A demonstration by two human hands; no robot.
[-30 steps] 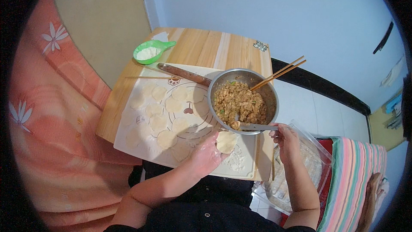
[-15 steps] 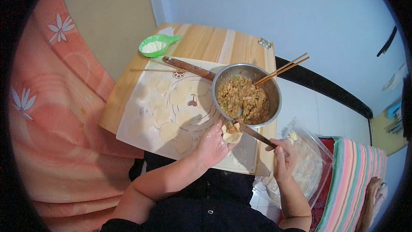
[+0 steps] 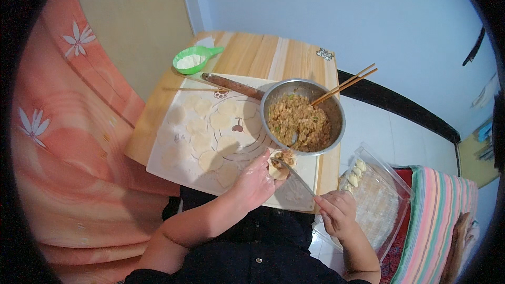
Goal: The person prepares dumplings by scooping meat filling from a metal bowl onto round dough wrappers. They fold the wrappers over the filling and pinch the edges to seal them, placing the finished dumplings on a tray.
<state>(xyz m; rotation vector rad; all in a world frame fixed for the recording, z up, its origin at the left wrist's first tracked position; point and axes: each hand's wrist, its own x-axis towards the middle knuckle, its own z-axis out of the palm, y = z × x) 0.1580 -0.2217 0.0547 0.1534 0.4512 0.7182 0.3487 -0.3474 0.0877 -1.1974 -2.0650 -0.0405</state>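
Far left of your left hand (image 3: pixel 255 181): green scoop (image 3: pixel 192 60) of flour near the counter (image 3: pixel 263 55) back-left corner; the counter edge drops off just beyond it.

Rolling pin (image 3: pixel 231 85) lies on the slant along the far edge of the white mat (image 3: pixel 173 165). Round dough wrappers (image 3: pixel 210 160) are scattered flat over the mat, left of and beyond your left hand; gaps between them are tight.

Left hand cupped, holding one wrapper (image 3: pixel 278 171) with a lump of filling on it, over the mat's near-right part, close to the counter's front edge.

Just beyond that hand: steel bowl (image 3: pixel 303 115) of minced filling, chopsticks (image 3: pixel 344 84) leaning on its far rim and pointing past the counter's right edge.

Right hand (image 3: pixel 336 213) closed on the handle of a spoon (image 3: pixel 294 176), whose tip touches the filling. This hand sits off the counter's front-right corner.

Right of it, lower: tray (image 3: pixel 379 200) with finished dumplings (image 3: pixel 355 173) in its far corner.
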